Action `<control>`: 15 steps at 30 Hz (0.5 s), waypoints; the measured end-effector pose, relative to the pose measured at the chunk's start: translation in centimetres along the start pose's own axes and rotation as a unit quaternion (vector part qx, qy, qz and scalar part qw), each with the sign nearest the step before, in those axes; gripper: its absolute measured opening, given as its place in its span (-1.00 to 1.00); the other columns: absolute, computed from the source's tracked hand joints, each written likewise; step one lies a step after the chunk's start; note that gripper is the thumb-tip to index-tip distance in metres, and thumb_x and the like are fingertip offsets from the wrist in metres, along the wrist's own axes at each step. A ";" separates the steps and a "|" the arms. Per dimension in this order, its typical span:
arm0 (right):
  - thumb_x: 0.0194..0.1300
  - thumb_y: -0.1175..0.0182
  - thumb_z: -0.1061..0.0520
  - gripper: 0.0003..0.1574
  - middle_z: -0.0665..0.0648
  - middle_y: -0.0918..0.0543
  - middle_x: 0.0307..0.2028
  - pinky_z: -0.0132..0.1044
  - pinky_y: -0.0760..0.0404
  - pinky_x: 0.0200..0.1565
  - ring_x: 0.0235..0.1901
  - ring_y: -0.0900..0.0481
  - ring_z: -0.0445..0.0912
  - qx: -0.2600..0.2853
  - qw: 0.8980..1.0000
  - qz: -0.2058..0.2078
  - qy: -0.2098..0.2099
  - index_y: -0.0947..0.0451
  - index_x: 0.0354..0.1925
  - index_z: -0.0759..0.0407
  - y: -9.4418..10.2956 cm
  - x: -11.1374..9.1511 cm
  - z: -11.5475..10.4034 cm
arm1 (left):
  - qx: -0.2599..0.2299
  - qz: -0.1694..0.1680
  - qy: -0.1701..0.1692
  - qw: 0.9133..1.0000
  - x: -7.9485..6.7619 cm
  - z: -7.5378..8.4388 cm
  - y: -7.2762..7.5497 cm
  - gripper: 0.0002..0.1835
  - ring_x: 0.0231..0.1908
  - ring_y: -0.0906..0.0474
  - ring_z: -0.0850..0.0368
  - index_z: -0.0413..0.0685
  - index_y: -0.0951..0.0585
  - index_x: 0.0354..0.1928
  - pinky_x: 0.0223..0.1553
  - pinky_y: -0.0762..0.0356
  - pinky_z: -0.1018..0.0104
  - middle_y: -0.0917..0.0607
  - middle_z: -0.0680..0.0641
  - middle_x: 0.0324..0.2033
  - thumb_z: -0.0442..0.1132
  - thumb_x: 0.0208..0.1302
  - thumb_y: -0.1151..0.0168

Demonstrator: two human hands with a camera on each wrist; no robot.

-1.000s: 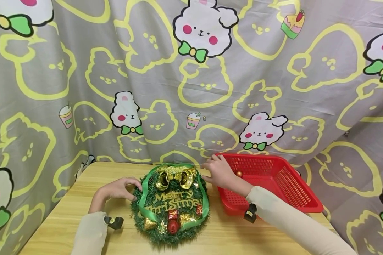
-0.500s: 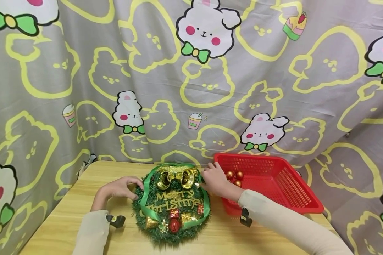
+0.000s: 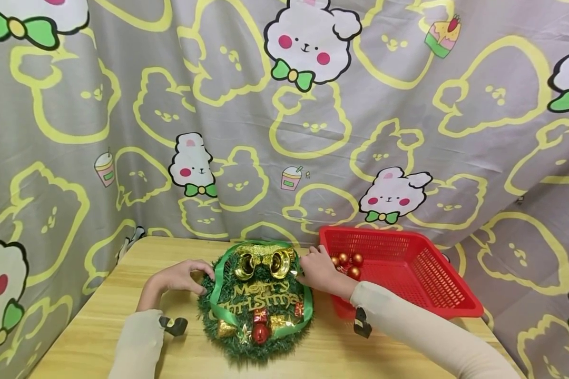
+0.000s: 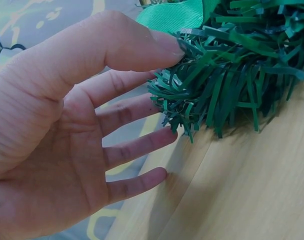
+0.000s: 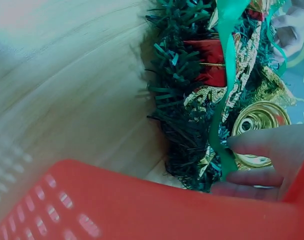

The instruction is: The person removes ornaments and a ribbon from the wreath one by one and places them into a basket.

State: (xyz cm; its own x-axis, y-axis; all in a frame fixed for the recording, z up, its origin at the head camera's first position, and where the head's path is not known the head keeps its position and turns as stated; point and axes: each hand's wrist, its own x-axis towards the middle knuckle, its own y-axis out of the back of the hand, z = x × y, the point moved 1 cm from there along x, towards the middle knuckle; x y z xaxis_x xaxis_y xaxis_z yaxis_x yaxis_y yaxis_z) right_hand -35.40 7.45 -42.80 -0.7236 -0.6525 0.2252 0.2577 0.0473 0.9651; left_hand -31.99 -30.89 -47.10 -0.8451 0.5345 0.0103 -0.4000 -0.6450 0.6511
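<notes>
A green tinsel Christmas wreath (image 3: pixel 261 296) with gold "Merry Christmas" lettering lies on the table (image 3: pixel 180 358). Two gold bells (image 3: pixel 281 263) sit at its top, and a green ribbon (image 3: pixel 216 287) loops over it. My left hand (image 3: pixel 184 276) holds the wreath's left edge, its thumb on the tinsel and its fingers behind, seen close in the left wrist view. At the upper right edge, my right hand (image 3: pixel 319 271) grips the wreath by the ribbon and a bell; the right wrist view shows its fingertips (image 5: pixel 249 177) there, partly hidden by red plastic.
A red plastic basket (image 3: pixel 436 273) stands right beside my right forearm, its rim close to that hand. Several gold-brown balls (image 3: pixel 354 272) lie in its left corner. A grey patterned curtain (image 3: pixel 237 158) hangs behind the table.
My right hand has shifted slightly down toward the wreath's edge, uncovering more balls in the basket. The left hand keeps its place on the wreath, and the view has shifted slightly.
</notes>
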 end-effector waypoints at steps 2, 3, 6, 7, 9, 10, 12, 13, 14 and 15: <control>0.06 -0.57 -0.04 -0.61 -0.04 -0.58 -0.65 -0.10 -0.23 -0.16 -0.43 -0.36 -0.04 0.029 1.000 -0.009 -0.002 -0.58 -0.66 -0.01 -0.2 0.0 0.2 | -0.003 0.000 -0.001 1.000 0.1 0.0 0.0 -0.65 0.24 -0.41 -0.24 -0.05 -0.70 -0.05 0.26 -0.33 -0.37 -0.61 -0.17 0.14 -0.26 0.06 -0.46; 0.06 -0.58 -0.02 -0.63 -0.05 -0.59 -0.63 -0.09 -0.23 -0.15 -0.42 -0.38 -0.04 0.042 0.999 -0.014 -0.003 -0.58 -0.65 -0.02 -0.2 0.0 0.3 | -0.005 -0.002 -0.004 1.000 0.1 0.0 0.1 -0.65 0.25 -0.40 -0.27 -0.06 -0.70 -0.05 0.25 -0.33 -0.38 -0.60 -0.18 0.14 -0.26 0.06 -0.46; 0.04 -0.58 0.06 -0.57 -0.09 -0.55 -0.65 -0.07 -0.23 -0.15 -0.45 -0.43 -0.07 0.074 0.997 -0.022 -0.001 -0.50 -0.69 -0.01 -0.3 0.1 0.6 | -0.008 -0.004 -0.003 1.000 0.1 0.0 0.1 -0.65 0.25 -0.39 -0.30 -0.06 -0.70 -0.05 0.25 -0.31 -0.41 -0.60 -0.19 0.15 -0.28 0.05 -0.46; 0.03 -0.58 0.09 -0.55 -0.10 -0.53 -0.66 -0.07 -0.22 -0.15 -0.47 -0.44 -0.10 0.085 0.996 -0.022 -0.001 -0.48 -0.71 -0.01 -0.3 0.2 0.7 | -0.008 -0.004 -0.002 1.000 0.1 0.0 0.2 -0.64 0.26 -0.39 -0.31 -0.06 -0.70 -0.05 0.26 -0.31 -0.42 -0.60 -0.20 0.15 -0.28 0.05 -0.46; 0.02 -0.57 0.16 -0.51 -0.09 -0.49 -0.71 -0.06 -0.18 -0.17 -0.53 -0.41 -0.13 0.109 0.994 -0.023 0.001 -0.43 -0.74 0.03 -0.1 0.3 0.8 | -0.010 -0.003 -0.001 1.000 0.1 0.1 0.2 -0.64 0.26 -0.39 -0.32 -0.07 -0.70 -0.05 0.26 -0.30 -0.42 -0.59 -0.20 0.15 -0.28 0.05 -0.46; 0.01 -0.55 0.19 -0.55 -0.10 -0.51 -0.71 -0.05 -0.21 -0.16 -0.54 -0.42 -0.16 0.120 0.993 -0.022 -0.001 -0.46 -0.73 0.04 -0.1 0.4 0.8 | -0.010 -0.003 0.000 1.000 0.1 0.1 0.2 -0.64 0.26 -0.39 -0.32 -0.07 -0.70 -0.05 0.26 -0.30 -0.42 -0.59 -0.20 0.15 -0.28 0.05 -0.46; -0.01 -0.53 0.25 -0.68 -0.10 -0.59 -0.67 -0.02 -0.27 -0.12 -0.53 -0.50 -0.19 0.144 0.989 -0.025 -0.008 -0.58 -0.69 0.07 0.1 0.5 0.8 | -0.011 -0.003 0.001 1.000 0.1 0.2 0.3 -0.64 0.26 -0.38 -0.32 -0.08 -0.70 -0.05 0.26 -0.31 -0.41 -0.59 -0.21 0.15 -0.28 0.05 -0.46; -0.02 -0.51 0.28 -0.76 -0.09 -0.64 -0.64 0.01 -0.32 -0.09 -0.50 -0.54 -0.18 0.155 0.987 -0.026 -0.011 -0.65 -0.64 0.09 0.1 0.6 0.8 | -0.010 -0.003 0.002 1.000 0.1 0.2 0.2 -0.64 0.27 -0.38 -0.32 -0.08 -0.70 -0.05 0.26 -0.31 -0.41 -0.59 -0.21 0.16 -0.28 0.06 -0.46; -0.02 -0.50 0.29 -0.83 -0.07 -0.68 -0.61 0.05 -0.35 -0.06 -0.46 -0.58 -0.16 0.164 0.986 -0.029 -0.014 -0.70 -0.59 0.11 0.2 0.6 0.8 | -0.010 -0.003 0.003 1.000 0.1 0.2 0.2 -0.65 0.27 -0.38 -0.32 -0.08 -0.70 -0.05 0.25 -0.32 -0.40 -0.59 -0.21 0.16 -0.28 0.06 -0.46; -0.02 -0.48 0.31 -0.87 -0.06 -0.73 -0.56 0.09 -0.38 -0.03 -0.42 -0.63 -0.14 0.170 0.985 -0.032 -0.018 -0.75 -0.53 0.10 0.3 0.6 0.8 | -0.010 -0.004 0.003 1.000 0.0 0.2 0.2 -0.65 0.27 -0.38 -0.32 -0.09 -0.70 -0.05 0.25 -0.32 -0.40 -0.59 -0.21 0.16 -0.28 0.06 -0.46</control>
State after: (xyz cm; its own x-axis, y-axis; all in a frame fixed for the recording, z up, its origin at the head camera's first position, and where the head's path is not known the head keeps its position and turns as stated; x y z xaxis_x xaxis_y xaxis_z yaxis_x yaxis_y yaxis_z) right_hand -36.28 7.68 -42.28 -0.7548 -0.6358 0.1611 -0.0142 0.2614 0.9651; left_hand -32.03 -30.88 -46.80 -0.8444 0.5358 0.0006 -0.4135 -0.6524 0.6351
